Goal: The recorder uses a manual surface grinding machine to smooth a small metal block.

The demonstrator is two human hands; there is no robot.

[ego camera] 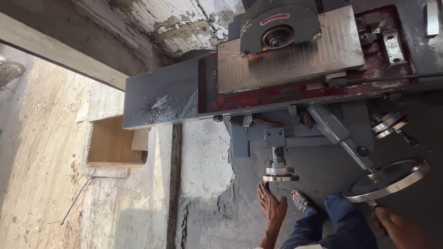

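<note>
Left hand is spread flat with fingers released, its fingertips just under the small steel handwheel on the near face of the surface grinder; whether they touch the rim cannot be told. Right hand is low at the right edge, clenched around the grip below the large polished handwheel, which sits on a grey slanted shaft.

On the far side, the grinder's magnetic chuck, a ribbed rectangular metal plate, lies inside a shallow red-painted tray dusted with grit. Over the chuck's left part hangs the round grey wheel guard with a bright hub, and a few orange sparks show at its lower left edge. A flat grey steel table extension reaches left, streaked with pale powder.

Left of the machine, a square recess in the cracked concrete floor has plain wooden walls; nothing shows inside it. The floor is rough, with flaking pale plaster patches, and turns to sandy ground at the far left. A sandalled foot and blue trouser leg stand between the two hands.
</note>
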